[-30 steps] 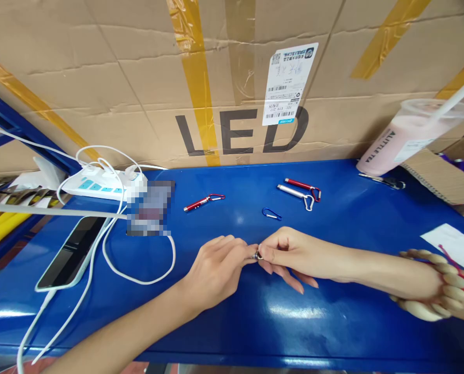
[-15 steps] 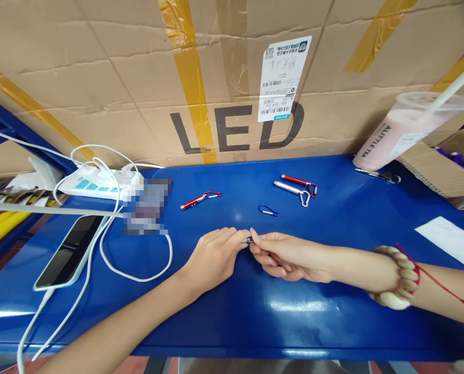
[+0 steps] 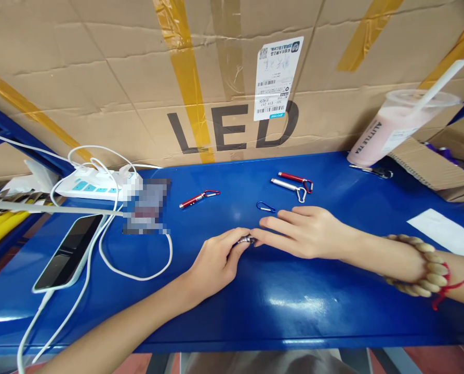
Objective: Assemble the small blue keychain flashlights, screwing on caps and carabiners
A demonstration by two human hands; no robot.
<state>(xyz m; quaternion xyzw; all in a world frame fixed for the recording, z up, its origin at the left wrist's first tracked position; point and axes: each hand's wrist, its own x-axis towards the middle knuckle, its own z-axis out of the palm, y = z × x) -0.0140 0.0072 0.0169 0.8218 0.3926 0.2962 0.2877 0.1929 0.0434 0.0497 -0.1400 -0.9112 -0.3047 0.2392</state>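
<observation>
Near the middle of the table my left hand (image 3: 218, 257) is closed round a small silvery and dark metal penlight (image 3: 246, 239), mostly hidden by the fingers. Palm down, my right hand (image 3: 305, 231) has its fingertips at the right end of that penlight; its thumb is largely hidden and its other fingers are stretched out. Just beyond my hands lies a blue carabiner clip (image 3: 265, 206). Farther back, a silver penlight (image 3: 286, 184) and a red penlight (image 3: 292, 177), each with a clip, lie side by side. Another red penlight (image 3: 193, 200) with a clip is to the left.
A blue table (image 3: 216, 317) fronts a large cardboard box (image 3: 122, 88). Leftward are a phone (image 3: 68, 254), a white power strip (image 3: 95, 184), cables and a blurred-out object (image 3: 148, 205). Rightward stand a pink drink cup (image 3: 383, 130), keys (image 3: 372, 171) and white paper (image 3: 446, 234).
My right hand has turned from palm sideways to palm down, its fingers now extended over the table. More of the penlight shows between my hands. The view has shifted slightly.
</observation>
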